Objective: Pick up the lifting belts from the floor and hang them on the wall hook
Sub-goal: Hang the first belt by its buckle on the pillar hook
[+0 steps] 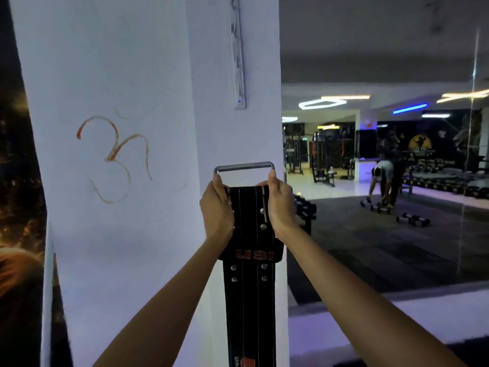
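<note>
A black leather lifting belt (248, 287) with white stitching, metal rivets and red lettering hangs straight down in front of a white pillar. My left hand (217, 210) grips its top left edge and my right hand (280, 205) grips its top right edge. The belt's grey metal buckle (244, 166) sticks up above both hands. A white hook rail (238, 56) with several hooks runs vertically on the pillar, well above the buckle.
The white pillar (119, 221) bears an orange drawn symbol (113, 157). To the right a mirror shows a dark gym floor with dumbbells (412, 219), a dumbbell rack and a bending person (383, 181). A dark poster (18, 207) lies at the left.
</note>
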{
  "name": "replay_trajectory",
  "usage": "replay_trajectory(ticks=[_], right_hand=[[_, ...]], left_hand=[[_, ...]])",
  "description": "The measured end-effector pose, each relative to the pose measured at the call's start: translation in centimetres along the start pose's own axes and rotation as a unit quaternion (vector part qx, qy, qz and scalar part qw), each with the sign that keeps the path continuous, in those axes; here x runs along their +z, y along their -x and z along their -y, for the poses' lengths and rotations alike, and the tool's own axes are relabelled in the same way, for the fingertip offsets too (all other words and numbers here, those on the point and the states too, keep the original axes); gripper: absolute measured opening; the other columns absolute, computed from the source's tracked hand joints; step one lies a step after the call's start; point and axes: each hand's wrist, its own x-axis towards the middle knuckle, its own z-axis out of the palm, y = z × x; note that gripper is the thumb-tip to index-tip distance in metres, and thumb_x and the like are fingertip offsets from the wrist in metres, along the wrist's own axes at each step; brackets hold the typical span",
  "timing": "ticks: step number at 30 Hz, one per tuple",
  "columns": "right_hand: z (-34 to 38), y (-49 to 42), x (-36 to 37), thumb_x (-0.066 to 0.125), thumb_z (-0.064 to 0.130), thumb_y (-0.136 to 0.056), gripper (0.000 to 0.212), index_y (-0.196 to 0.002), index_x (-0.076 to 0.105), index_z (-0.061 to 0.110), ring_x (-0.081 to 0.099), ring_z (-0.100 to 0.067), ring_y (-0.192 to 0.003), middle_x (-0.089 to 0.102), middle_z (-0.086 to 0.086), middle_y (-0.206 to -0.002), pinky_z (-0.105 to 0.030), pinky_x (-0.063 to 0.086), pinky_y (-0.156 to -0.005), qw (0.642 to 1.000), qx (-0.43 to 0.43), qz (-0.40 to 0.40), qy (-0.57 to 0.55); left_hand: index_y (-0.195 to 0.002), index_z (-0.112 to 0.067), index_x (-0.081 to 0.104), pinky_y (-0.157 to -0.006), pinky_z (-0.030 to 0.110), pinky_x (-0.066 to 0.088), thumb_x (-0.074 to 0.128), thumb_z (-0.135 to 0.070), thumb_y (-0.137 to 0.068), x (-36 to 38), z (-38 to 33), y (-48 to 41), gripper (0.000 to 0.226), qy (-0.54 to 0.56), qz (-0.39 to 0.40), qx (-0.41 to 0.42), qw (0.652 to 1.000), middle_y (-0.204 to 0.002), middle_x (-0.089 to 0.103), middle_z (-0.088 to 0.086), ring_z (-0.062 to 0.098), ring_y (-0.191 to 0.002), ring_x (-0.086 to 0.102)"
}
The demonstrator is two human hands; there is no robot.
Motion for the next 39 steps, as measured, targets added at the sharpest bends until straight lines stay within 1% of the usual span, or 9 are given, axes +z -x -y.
replay_trajectory(ticks=[3,7,12,18,22,25,29,34,39], right_hand=[[3.0,-6.4,2.1,0.031,0.038,-0.098,0.052,-0.056,0.04,0.011,0.037,-0.015,-0.049,0.04,-0.006,-0.051,-0.03,0.026,-0.051,0.989,-0.111,-0.04,0.085],[6.8,-16.3,4.4,0.027,0.037,-0.099,0.041,-0.088,0.05,0.005,0.045,-0.026,-0.068,0.049,-0.006,-0.075,-0.031,0.029,-0.061,0.973,-0.184,-0.082,0.116],[10.3,-28.2,7.2,0.022,0.044,-0.098,0.047,-0.085,0.05,0.009,0.059,-0.035,-0.087,0.062,-0.015,-0.092,-0.042,0.05,-0.075,0.969,-0.209,-0.086,0.096],[8.6,-35.9,9.6,0.025,0.036,-0.099,0.047,-0.106,0.055,0.0,0.056,-0.037,-0.105,0.061,-0.02,-0.112,-0.036,0.037,-0.075,0.981,-0.146,-0.041,0.123],[7.6,-34.6,8.5,0.023,0.038,-0.099,0.044,-0.069,0.041,0.012,0.048,-0.026,-0.08,0.046,0.0,-0.07,-0.032,0.033,-0.07,0.97,-0.222,-0.002,0.099],[5.6,-32.7,7.4,0.029,0.031,-0.099,0.029,-0.1,0.05,0.01,0.048,-0.013,-0.076,0.049,0.006,-0.077,-0.028,0.038,-0.075,0.957,-0.268,0.112,-0.008],[3.5,-31.9,5.3,0.051,0.008,-0.091,0.034,-0.124,0.049,0.018,0.06,-0.003,-0.097,0.062,0.009,-0.107,-0.013,0.049,-0.081,0.921,-0.247,0.282,-0.11],[5.2,-32.3,5.7,0.072,0.025,-0.076,0.015,-0.081,0.066,0.012,0.062,-0.015,-0.074,0.066,0.0,-0.075,-0.014,0.049,-0.064,0.962,-0.234,0.118,-0.076],[8.1,-33.2,7.8,0.073,0.036,-0.073,0.061,-0.046,0.021,0.018,0.021,-0.017,-0.048,0.021,0.001,-0.049,-0.029,0.021,-0.052,0.984,-0.174,-0.006,-0.034]], left_hand=[[-0.055,-0.02,0.034,-0.055,0.027,0.031,0.021,-0.035,-0.101,2.5,-1.6,-7.2,0.05,0.003,-0.014,0.062,0.998,-0.056,0.043,-0.002,0.014,-0.053,0.04],[-0.067,-0.006,0.045,-0.067,0.032,0.034,0.021,-0.031,-0.102,6.4,-4.2,-17.1,0.049,-0.031,-0.054,0.138,0.989,-0.076,0.06,0.018,0.03,-0.073,0.053],[-0.099,0.012,0.057,-0.086,0.047,0.044,0.02,-0.03,-0.102,11.2,-7.0,-27.6,0.056,-0.068,-0.082,0.167,0.98,-0.102,0.063,0.031,0.044,-0.098,0.057],[-0.127,0.009,0.043,-0.102,0.046,0.036,0.022,-0.018,-0.101,13.9,-6.1,-32.7,0.043,-0.162,-0.007,0.091,0.983,-0.132,0.047,0.031,0.044,-0.122,0.045],[-0.089,-0.004,0.054,-0.078,0.043,0.045,0.024,-0.022,-0.1,12.9,-5.0,-32.5,0.036,-0.139,-0.005,0.141,0.98,-0.097,0.062,0.021,0.038,-0.092,0.058],[-0.073,-0.014,0.043,-0.055,0.028,0.04,0.028,-0.031,-0.099,12.3,-2.8,-31.8,0.034,0.004,0.054,0.152,0.987,-0.071,0.049,0.001,0.015,-0.058,0.049],[-0.103,-0.017,0.064,-0.056,0.022,0.05,0.046,-0.013,-0.094,10.0,-1.5,-30.6,0.02,0.172,0.199,0.124,0.957,-0.085,0.066,-0.003,0.012,-0.07,0.063],[-0.094,-0.004,0.07,-0.055,0.023,0.053,0.067,-0.024,-0.083,9.8,-2.7,-31.4,0.023,0.154,0.11,0.117,0.975,-0.077,0.071,0.004,0.017,-0.059,0.068],[-0.068,-0.004,0.058,-0.055,0.035,0.056,0.07,-0.019,-0.077,10.9,-4.2,-33.0,0.021,0.092,0.043,0.079,0.992,-0.062,0.058,0.007,0.025,-0.054,0.06]])
